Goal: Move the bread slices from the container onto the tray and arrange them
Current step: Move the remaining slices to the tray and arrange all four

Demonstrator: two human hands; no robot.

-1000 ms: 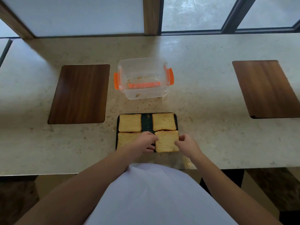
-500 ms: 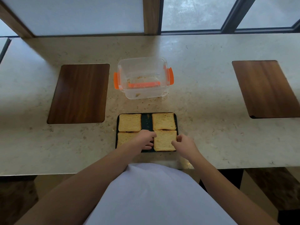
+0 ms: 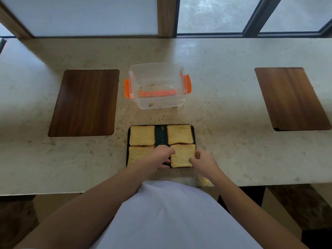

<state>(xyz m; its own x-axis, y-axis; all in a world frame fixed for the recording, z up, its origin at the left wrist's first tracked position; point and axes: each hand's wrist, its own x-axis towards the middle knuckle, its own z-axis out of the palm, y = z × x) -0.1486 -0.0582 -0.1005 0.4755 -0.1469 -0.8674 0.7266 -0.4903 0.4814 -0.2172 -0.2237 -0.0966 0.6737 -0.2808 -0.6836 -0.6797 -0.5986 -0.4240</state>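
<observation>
Bread slices, four, lie flat on the dark tray (image 3: 161, 135) at the worktop's (image 3: 224, 97) near edge, centre. Two rows of two.

Left to right:
- Wooden inset panel (image 3: 84, 103), left part of worktop, well apart from the tray.
- Far-left slice (image 3: 142, 135) in the tray's far-left corner. Near-left slice (image 3: 138, 154) directly below it, edges touching or nearly so; its right part is hidden under the left forearm.
- Bare strip of tray shows between the two far slices.
- Left hand (image 3: 159, 157) rests over the tray's near middle, fingers curled loosely, fingertips against the left edge of the near-right slice (image 3: 182, 155). Not clamped on it; pressing at its side.
- Far-right slice (image 3: 180, 134) in the tray's far-right corner, its near edge meeting the near-right slice.
- Right hand (image 3: 203, 161) at the tray's near-right corner, fingers partly curled, thumb and fingertips touching the right edge of the near-right slice. Cannot tell if it pinches or only nudges.
- Near-right slice sits between both hands, flat on the tray.
- Clear container (image 3: 158, 86) with orange clips, beyond the tray toward the worktop's middle; crumbs inside, no slices.
- Second wooden panel (image 3: 291, 98), right part of worktop.
</observation>
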